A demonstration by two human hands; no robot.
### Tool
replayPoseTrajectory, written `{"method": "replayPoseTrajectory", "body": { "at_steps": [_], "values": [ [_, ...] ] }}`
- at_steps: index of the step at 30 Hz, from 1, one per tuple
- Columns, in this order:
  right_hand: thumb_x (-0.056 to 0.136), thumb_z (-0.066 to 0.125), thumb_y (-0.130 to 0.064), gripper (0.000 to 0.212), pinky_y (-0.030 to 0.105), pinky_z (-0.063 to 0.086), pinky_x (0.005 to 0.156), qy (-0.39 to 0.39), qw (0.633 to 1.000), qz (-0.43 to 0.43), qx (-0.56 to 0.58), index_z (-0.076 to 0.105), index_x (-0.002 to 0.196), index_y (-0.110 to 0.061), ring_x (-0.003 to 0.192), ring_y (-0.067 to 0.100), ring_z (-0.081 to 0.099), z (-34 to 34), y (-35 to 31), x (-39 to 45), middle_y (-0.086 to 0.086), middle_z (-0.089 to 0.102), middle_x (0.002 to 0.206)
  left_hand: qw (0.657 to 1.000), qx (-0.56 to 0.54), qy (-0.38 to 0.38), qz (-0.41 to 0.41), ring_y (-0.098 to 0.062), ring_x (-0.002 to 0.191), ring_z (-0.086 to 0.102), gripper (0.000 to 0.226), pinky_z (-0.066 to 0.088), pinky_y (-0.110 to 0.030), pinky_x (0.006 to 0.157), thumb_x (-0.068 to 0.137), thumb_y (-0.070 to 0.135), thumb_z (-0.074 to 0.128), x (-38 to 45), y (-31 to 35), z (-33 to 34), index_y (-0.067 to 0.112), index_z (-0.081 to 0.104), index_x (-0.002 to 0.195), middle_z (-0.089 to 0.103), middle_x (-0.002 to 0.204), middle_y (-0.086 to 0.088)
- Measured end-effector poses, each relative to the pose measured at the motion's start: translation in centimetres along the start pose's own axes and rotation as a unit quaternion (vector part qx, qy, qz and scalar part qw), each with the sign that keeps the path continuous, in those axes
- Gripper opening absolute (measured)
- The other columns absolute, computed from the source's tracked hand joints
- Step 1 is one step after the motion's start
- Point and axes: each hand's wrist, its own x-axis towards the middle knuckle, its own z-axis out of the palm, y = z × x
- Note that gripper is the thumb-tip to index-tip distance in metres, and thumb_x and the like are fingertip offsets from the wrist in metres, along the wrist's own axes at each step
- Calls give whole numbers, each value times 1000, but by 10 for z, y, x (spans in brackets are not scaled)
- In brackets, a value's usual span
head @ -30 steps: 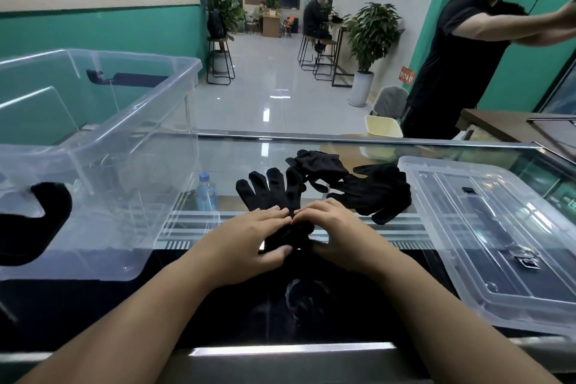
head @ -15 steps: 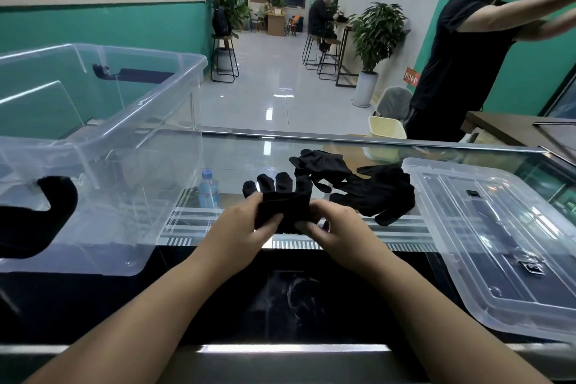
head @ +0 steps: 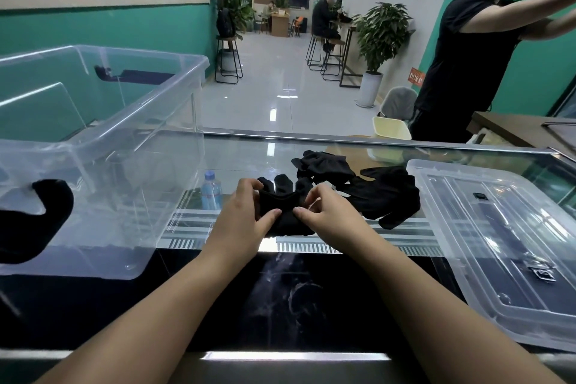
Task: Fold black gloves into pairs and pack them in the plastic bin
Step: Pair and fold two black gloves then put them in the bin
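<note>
- At frame centre, the left hand [head: 241,221] and right hand [head: 327,218] each pinched the folded black gloves [head: 285,212] between them.
- Loose gloves [head: 367,193] lay just behind on the glass worktop [head: 249,156]; plastic bin [head: 103,146] at left, green-walled room beyond.

Teal walls [head: 93,28] either side, glossy grey floor [head: 274,97] beyond my hands, stools [head: 229,61], potted plant [head: 378,31] far right.

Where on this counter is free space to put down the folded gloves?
Free: the dark counter strip between both forearms, and the glass between the clear plastic bin and the loose black gloves. Crowded: around the left hand and right hand, and under the clear lid.
</note>
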Motion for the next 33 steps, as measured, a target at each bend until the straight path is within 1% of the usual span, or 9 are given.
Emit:
{"method": "replayPoseTrajectory", "body": {
  "at_steps": [3, 7, 9, 12, 17, 23, 26, 29, 33],
  "values": [
    [87, 58, -26, 10, 23, 37, 57, 3, 1000, -23, 7, 50, 91, -22, 70, 15, 55, 2, 1, 0, -8, 55, 69, 996, 68, 21, 55, -16, 86, 47, 23, 37, -22, 77, 83, 17, 67, 2, -4, 2, 11, 53, 100, 41, 99, 2],
    [89, 54, -20, 19, 16, 38, 56, 20, 999, -49, 8, 65, 104, -23, 62, 3, 52, 6, 0, -1, -10, 56, 65, 972, 141, -31, 185, -25, 92, 60, 18, 48, -30, 79, 84, 11, 57, 6, -9, 0, 8, 71, 94, 64, 98, -6],
    [91, 54, -19, 24, 17, 40, 68, 29, 997, -66, -24, 68, 109, -19, 77, 9, 56, 8, 1, -2, -3, 61, 82, 972, 134, -78, 175, -22, 104, 62, 28, 46, -24, 88, 91, 15, 49, 6, -8, -2, 9, 67, 112, 66, 114, -5],
    [92, 54, -23, 28, 22, 36, 98, 31, 989, -122, -77, 67, 115, -14, 112, 19, 49, 10, 8, -1, 5, 56, 115, 972, 123, -158, 120, -6, 136, 34, 52, 23, -16, 107, 91, 38, 51, 4, -15, -4, 18, 43, 139, 39, 147, 8],
    [86, 61, -39, 58, 21, 19, 114, -97, 980, -157, -77, 44, 139, -20, 142, 4, 22, -4, 21, -7, -12, 31, 152, 963, 160, -185, 116, 2, 141, 14, 66, 14, -18, 112, 89, 45, 51, 4, -17, -4, 26, 25, 146, 19, 155, 16],
    [83, 65, -25, 47, 22, 35, 107, -46, 977, -193, -85, 56, 128, -21, 126, 7, 47, -6, 22, -10, -7, 53, 138, 966, 163, -131, 151, -6, 134, 37, 48, 28, -21, 108, 91, 33, 52, 0, -12, -7, 24, 43, 138, 44, 144, 9],
    [79, 68, -26, 37, 21, 44, 90, -30, 976, -205, -70, 60, 115, -23, 100, 5, 55, -8, 20, -15, -10, 64, 110, 975, 129, -105, 146, -9, 104, 58, 35, 45, -23, 88, 90, 32, 54, -5, -8, -11, 25, 55, 124, 65, 115, 6],
    [82, 67, -33, 21, 20, 46, 78, -10, 978, -206, -27, 62, 101, -26, 83, 2, 56, -9, 17, -18, -15, 63, 88, 984, 82, -98, 127, 2, 83, 57, 24, 42, -12, 73, 88, 33, 58, -7, -7, -16, 28, 60, 111, 66, 93, 12],
    [80, 67, -33, 19, 29, 50, 84, -30, 981, -191, 13, 66, 97, -25, 89, 6, 59, -10, 20, -18, -9, 66, 91, 986, 49, -112, 115, 7, 90, 55, 21, 38, -6, 75, 83, 35, 64, -7, -9, -19, 26, 64, 102, 64, 100, 15]
  ]
}}
